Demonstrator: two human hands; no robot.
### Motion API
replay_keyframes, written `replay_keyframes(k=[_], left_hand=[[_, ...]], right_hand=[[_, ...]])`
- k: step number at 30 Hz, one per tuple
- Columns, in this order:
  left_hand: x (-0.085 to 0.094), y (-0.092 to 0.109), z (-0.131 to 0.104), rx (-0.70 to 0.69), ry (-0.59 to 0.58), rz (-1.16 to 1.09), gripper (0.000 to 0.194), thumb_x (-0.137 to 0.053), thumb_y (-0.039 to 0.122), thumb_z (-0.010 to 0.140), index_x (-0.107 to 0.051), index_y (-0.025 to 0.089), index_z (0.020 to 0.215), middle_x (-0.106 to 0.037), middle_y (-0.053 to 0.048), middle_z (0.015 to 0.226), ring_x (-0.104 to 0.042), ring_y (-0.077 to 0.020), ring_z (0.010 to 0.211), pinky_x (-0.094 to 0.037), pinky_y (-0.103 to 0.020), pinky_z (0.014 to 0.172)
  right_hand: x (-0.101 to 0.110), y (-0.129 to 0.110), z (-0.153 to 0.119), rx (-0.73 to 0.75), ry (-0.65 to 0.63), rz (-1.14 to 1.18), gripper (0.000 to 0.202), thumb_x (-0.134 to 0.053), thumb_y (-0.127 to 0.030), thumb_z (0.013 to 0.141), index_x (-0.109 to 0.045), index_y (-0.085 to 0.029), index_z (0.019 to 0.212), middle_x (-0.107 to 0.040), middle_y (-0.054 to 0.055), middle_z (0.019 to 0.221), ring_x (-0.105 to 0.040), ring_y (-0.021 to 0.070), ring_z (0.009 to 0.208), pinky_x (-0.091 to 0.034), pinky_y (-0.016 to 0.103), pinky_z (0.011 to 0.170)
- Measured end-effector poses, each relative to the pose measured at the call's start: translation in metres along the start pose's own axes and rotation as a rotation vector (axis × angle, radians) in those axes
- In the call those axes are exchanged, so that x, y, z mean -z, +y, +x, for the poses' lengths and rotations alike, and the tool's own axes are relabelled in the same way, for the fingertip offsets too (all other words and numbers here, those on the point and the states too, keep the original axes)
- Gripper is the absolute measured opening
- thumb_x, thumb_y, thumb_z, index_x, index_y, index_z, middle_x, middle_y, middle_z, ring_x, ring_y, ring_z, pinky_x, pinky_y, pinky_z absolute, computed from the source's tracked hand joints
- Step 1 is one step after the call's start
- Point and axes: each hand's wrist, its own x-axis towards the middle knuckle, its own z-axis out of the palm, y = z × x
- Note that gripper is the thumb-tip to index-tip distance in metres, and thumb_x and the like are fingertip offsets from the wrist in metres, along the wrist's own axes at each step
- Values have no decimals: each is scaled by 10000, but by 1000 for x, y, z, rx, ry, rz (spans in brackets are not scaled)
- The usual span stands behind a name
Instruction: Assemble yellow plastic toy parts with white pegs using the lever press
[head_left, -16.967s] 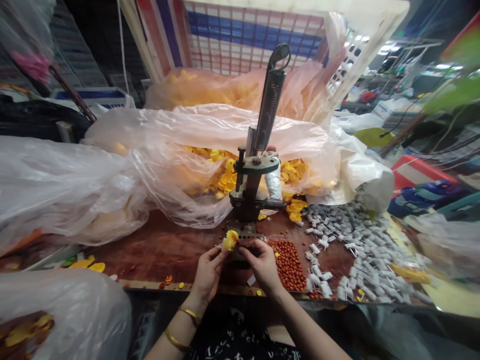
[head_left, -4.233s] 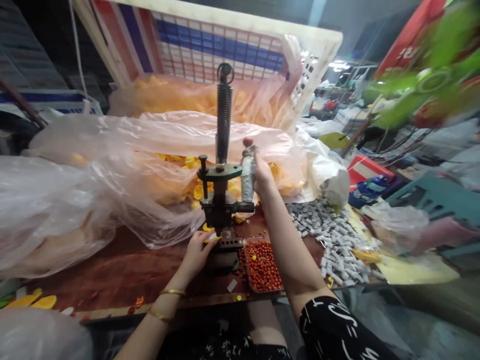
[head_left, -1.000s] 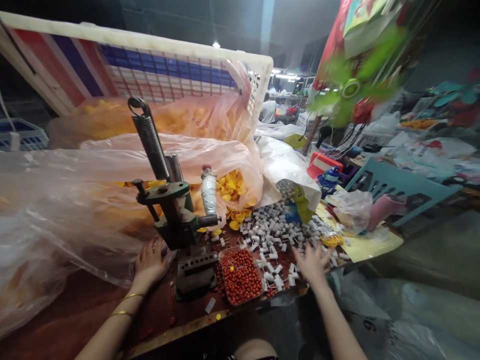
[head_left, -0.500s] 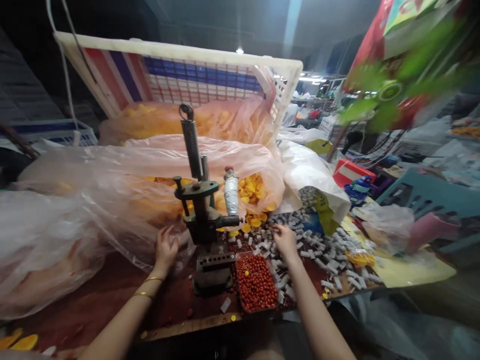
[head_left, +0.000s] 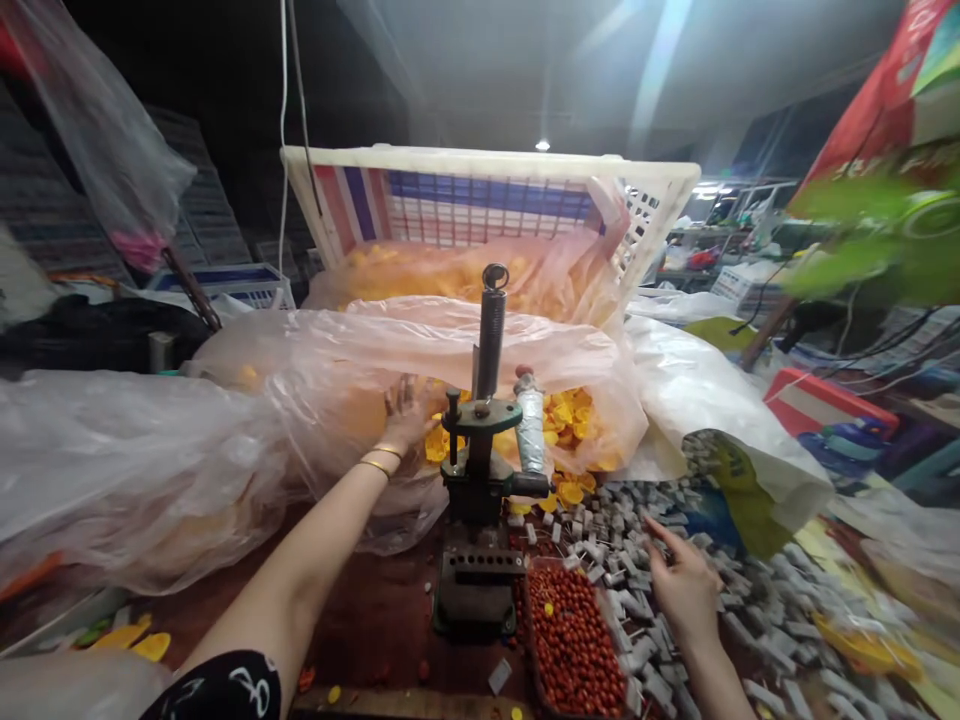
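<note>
My left hand (head_left: 409, 412) reaches up to the pink translucent plastic bag (head_left: 322, 350), left of the hand press (head_left: 480, 470). Its fingers look spread, though they are slightly blurred and partly lost against the plastic. Yellow plastic pieces (head_left: 568, 415) show at the bag's mouth behind the press. On the right, my right hand (head_left: 684, 582) is over a spread of small grey blocks (head_left: 622, 525) with thin metal pins. Its thumb and forefinger are apart, and nothing shows between them. A clear tray (head_left: 529, 640) of small red beads (head_left: 577, 640) stands between the press and that hand.
A white plastic crate (head_left: 487, 158) lies tilted at the back with another bag of yellow pieces. White sacking (head_left: 705, 385) lies at the right. Green fan blades (head_left: 862, 235) blur at the upper right. One grey block (head_left: 499, 676) sits by the table's front edge.
My left hand has moved up and forward, from the table beside the press to the bag. My right hand has drawn back towards me over the grey blocks. The view has swung left.
</note>
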Motion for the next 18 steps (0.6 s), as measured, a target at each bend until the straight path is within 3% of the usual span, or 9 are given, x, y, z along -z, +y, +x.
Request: replay_keyframes(k=[1,3,5,7,9,12,18], left_hand=[[8,-12,5,16,-42,43,672,-567,322,770,-389,50,1358,-300,-283,1441,-178,-422,1366,-93,-612,1051],[25,-38,8,38,-144,105,674,-626,312,711,-458,47,1307,-454,-279,1336,-361,-404,1282,-180,-562,1053],[40,-63,5,50,-248,139,500,-599,275,719,-581,90,1183,-634,-212,1113,-574,-322,1065,-339,-457,989],[54,-82,1,74,-328,183,311,-539,225,749,-669,104,1005,-697,-172,885,-650,-272,841,-433,-389,865],[67,-91,2,97,-358,234,249,-498,189,761,-689,86,885,-695,-188,788,-656,-275,747,-453,-380,788],[87,-86,12,88,-320,308,276,-453,177,779,-676,72,904,-689,-216,836,-655,-301,793,-437,-401,795],[123,-49,31,-44,-226,387,291,-400,135,797,-647,53,928,-663,-240,943,-621,-325,947,-368,-449,898]], right_hand=[[0,5,-2,-2,-15,6,456,-421,-462,761,-713,-185,976,-716,107,964,-639,292,908,-451,418,828],[1,14,-6,-8,-47,13,461,-432,-476,752,-716,-176,955,-716,112,978,-645,303,915,-471,420,817],[3,22,-10,-19,-76,29,469,-445,-500,741,-717,-169,932,-718,119,973,-654,309,897,-487,421,800],[7,25,-13,-31,-91,37,483,-458,-529,732,-718,-163,909,-720,126,953,-659,313,879,-499,419,780],[12,24,-14,-31,-105,28,494,-464,-557,730,-719,-165,890,-720,128,939,-658,317,877,-502,421,775],[21,16,-16,-28,-102,12,516,-453,-596,736,-721,-173,862,-718,126,920,-654,321,867,-498,431,773],[39,7,-22,-55,-92,47,516,-473,-606,722,-719,-172,854,-716,124,929,-657,302,877,-504,412,790]])
